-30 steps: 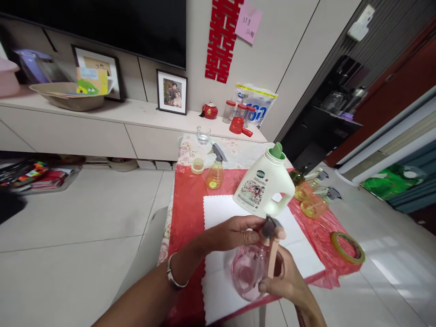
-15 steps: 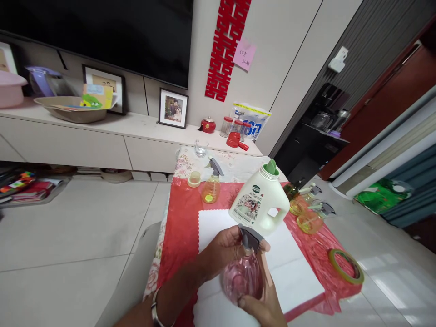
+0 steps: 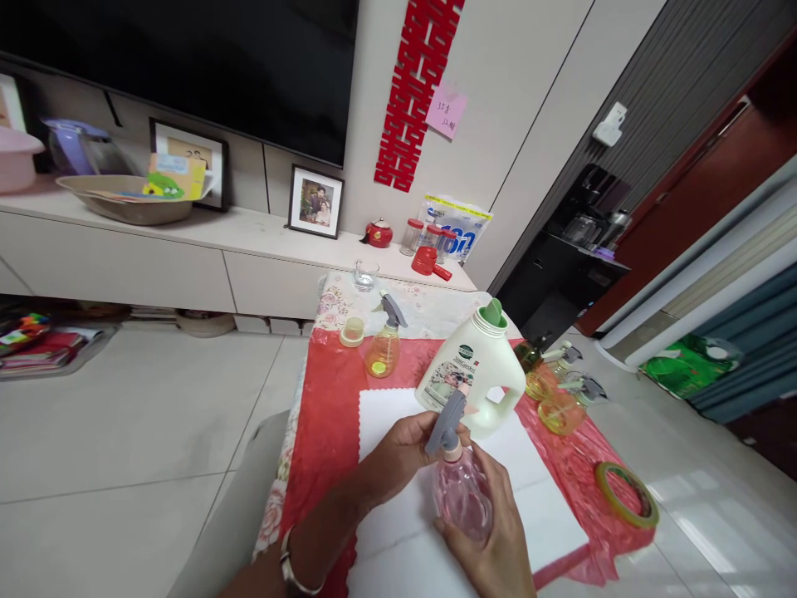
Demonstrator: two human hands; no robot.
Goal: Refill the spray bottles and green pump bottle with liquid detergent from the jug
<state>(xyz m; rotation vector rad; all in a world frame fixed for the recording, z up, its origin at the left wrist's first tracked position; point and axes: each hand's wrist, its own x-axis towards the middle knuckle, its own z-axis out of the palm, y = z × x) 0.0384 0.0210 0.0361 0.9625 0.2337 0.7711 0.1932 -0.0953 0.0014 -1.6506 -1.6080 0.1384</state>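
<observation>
I hold a pink see-through spray bottle [image 3: 459, 492] over a white cloth [image 3: 398, 531] on the small table. My right hand [image 3: 491, 544] wraps round the bottle's round body from below. My left hand [image 3: 402, 453] is closed on the neck, its fingers at the grey trigger head [image 3: 447, 422]. The bottle stands nearly upright, nozzle pointing up and away. Just beyond it stands a white jug with a green cap [image 3: 476, 370].
A red plastic sheet [image 3: 330, 399] covers the table. An orange spray bottle [image 3: 383, 349] and a small jar [image 3: 352, 332] stand at the far left, more yellow spray bottles [image 3: 560, 399] at the right, a tape roll [image 3: 626, 494] near the right edge. A cabinet stands behind.
The bottle has been turned from tilted on its side to nearly upright. My left hand slid to the grey trigger head and my right hand moved under the body. The camera shifted slightly.
</observation>
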